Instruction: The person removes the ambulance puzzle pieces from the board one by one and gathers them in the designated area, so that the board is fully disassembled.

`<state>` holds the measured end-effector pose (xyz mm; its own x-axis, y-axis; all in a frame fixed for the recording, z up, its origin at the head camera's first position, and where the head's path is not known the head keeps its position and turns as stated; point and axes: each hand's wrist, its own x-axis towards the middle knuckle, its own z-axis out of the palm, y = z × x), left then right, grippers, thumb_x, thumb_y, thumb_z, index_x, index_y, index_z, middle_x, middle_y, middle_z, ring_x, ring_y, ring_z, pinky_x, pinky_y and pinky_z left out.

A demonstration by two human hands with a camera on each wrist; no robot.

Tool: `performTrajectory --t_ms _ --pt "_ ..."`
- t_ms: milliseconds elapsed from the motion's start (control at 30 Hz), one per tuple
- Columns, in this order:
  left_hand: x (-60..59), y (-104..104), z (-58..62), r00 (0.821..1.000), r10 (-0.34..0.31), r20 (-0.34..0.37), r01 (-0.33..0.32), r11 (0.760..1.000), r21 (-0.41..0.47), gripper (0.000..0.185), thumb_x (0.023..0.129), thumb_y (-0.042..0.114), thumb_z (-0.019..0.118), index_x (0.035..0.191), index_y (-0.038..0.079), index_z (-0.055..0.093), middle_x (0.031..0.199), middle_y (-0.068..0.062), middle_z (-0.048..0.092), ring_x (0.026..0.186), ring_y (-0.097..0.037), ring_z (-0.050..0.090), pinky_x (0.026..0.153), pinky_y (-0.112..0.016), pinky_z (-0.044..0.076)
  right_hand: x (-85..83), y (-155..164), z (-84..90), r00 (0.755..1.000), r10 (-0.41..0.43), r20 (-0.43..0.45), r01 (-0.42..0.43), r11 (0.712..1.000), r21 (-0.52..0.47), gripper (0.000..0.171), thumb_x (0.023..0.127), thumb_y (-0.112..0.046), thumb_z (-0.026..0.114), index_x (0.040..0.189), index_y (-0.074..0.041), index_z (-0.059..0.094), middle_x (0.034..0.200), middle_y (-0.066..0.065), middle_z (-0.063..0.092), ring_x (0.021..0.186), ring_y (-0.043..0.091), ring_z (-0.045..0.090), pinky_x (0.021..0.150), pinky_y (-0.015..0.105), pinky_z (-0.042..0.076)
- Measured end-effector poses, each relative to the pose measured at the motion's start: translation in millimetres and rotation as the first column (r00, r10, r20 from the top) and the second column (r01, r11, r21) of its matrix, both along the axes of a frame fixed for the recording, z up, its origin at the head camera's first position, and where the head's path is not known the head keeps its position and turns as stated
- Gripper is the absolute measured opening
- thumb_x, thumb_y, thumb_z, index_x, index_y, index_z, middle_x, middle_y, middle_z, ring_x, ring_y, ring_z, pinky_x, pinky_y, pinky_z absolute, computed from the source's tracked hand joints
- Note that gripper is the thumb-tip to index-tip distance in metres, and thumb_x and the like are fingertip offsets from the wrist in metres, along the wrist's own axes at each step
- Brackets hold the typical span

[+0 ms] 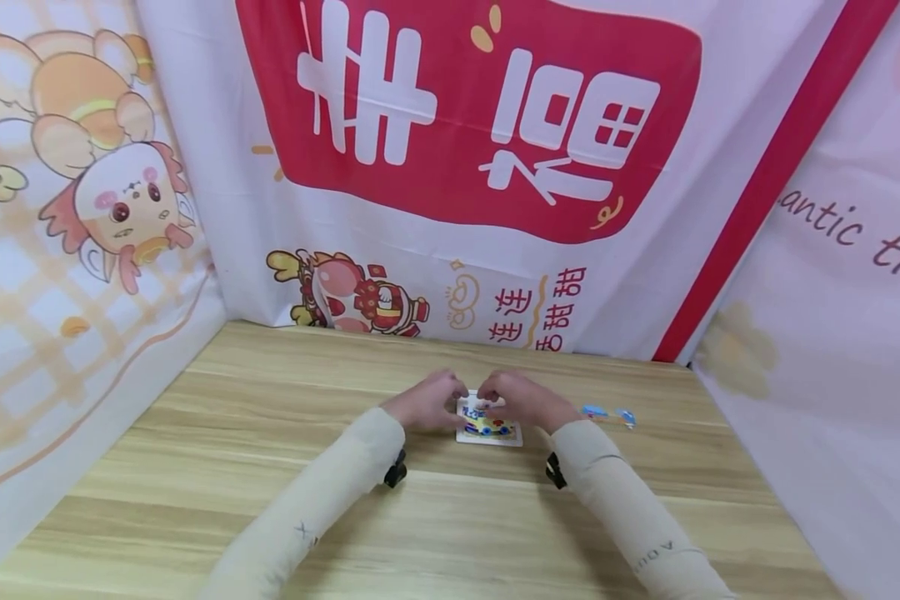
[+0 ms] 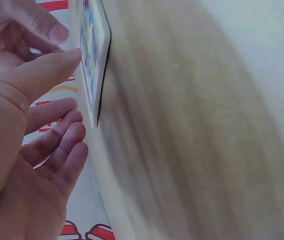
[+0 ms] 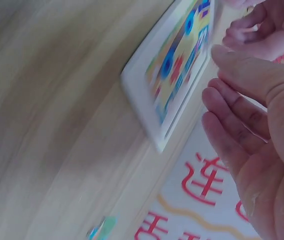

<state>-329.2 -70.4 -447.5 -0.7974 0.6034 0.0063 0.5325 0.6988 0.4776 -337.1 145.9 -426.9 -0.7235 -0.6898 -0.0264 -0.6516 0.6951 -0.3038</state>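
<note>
A white-framed picture board [image 1: 489, 428] with a bright yellow, blue and red picture set in its shallow frame lies flat on the wooden bench [image 1: 450, 517], near the middle. The left hand [image 1: 427, 402] and the right hand [image 1: 516, 398] meet close together over its far edge, fingers loosely curled; whether they pinch anything cannot be told. Two small blue pieces [image 1: 607, 413] lie on the bench just right of the board.

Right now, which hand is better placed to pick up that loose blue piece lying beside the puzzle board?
Probably the right hand. The blue piece lies on the table on that hand's side of the puzzle board, with nothing between them. The left hand would have to cross over the board.
</note>
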Motion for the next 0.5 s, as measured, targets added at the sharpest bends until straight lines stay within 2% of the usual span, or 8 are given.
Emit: performTrajectory --t_ms 100,267,500 --pt "0.7 -0.4 -3.7 0.999 -0.024 -0.030 0.024 1.000 0.014 0.052 0.081 0.028 0.077 0.125 0.003 0.061 0.118 -0.010 0.057 0.108 -0.022 0.053 0.097 -0.037 0.046 1.3 -9.2 -2.1 0.999 0.029 0.016 -0.029 1.000 0.005 0.026 0.085 -0.011 0.073 0.110 -0.005 0.070 0.106 0.009 0.067 0.098 0.021 0.061 0.088 0.037 0.051" --pt "-1.1 -1.5 -12.5 0.995 -0.038 -0.090 0.039 0.999 0.000 0.048 0.082 0.030 0.077 0.120 0.003 0.064 0.107 -0.008 0.058 0.094 -0.016 0.047 0.085 -0.030 0.043 2.1 -16.2 -5.2 0.999 0.032 0.020 -0.033 0.999 0.038 0.023 0.085 -0.010 0.073 0.108 -0.005 0.070 0.102 0.008 0.067 0.095 0.021 0.061 0.085 0.034 0.051" --pt "-3.8 -1.4 -17.9 0.996 -0.031 -0.089 0.032 0.999 0.013 0.045 0.083 0.032 0.076 0.118 0.006 0.065 0.106 -0.006 0.057 0.093 -0.013 0.046 0.085 -0.029 0.043 1.5 -15.9 -6.4 0.996 0.085 -0.013 -0.085 0.996 0.017 0.007 0.085 -0.008 0.073 0.092 -0.007 0.074 0.087 0.008 0.068 0.083 0.022 0.060 0.072 0.028 0.047"
